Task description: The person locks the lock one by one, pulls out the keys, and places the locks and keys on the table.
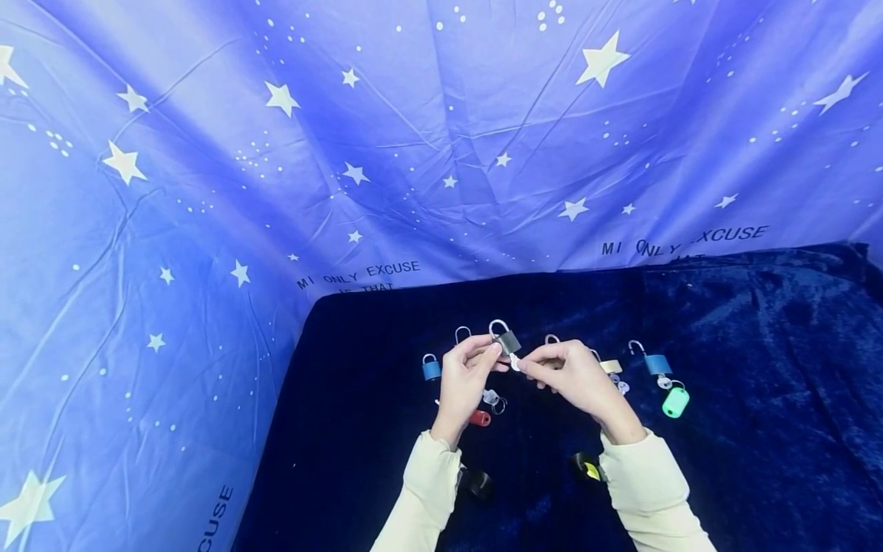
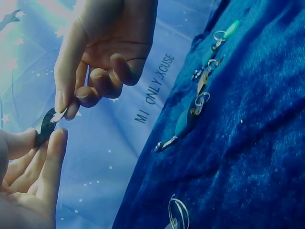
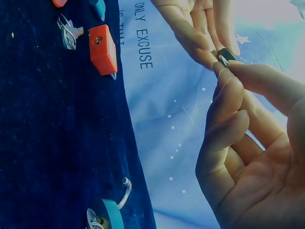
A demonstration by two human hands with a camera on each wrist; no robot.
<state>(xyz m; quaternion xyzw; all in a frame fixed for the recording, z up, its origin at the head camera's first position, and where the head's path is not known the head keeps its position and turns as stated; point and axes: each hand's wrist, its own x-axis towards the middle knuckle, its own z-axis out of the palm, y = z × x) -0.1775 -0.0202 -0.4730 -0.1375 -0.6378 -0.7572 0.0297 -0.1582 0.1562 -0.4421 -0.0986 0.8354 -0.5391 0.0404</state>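
Observation:
Near the middle of the head view, my left hand [image 1: 461, 377] holds a small black padlock [image 1: 507, 342] by its body, with the silver shackle pointing up. My right hand [image 1: 578, 377] pinches a silver key [image 1: 514, 361] between thumb and forefinger at the padlock's lower end. Both wrist views show the padlock [image 2: 46, 128] raised above the cloth, the fingertips of the two hands nearly meeting there. How deep the key sits is hidden by the fingers. Whether the shackle is locked cannot be made out.
Dark blue velvet [image 1: 552, 491] covers the table. Around the hands lie a blue padlock [image 1: 431, 370], an orange padlock [image 3: 103, 51], loose keys [image 1: 491, 397] with a red tag [image 1: 480, 418], a yellowish padlock [image 1: 611, 366], and an unlocked blue padlock [image 1: 658, 364] with a green tag [image 1: 676, 401]. A starred curtain [image 1: 428, 115] hangs behind.

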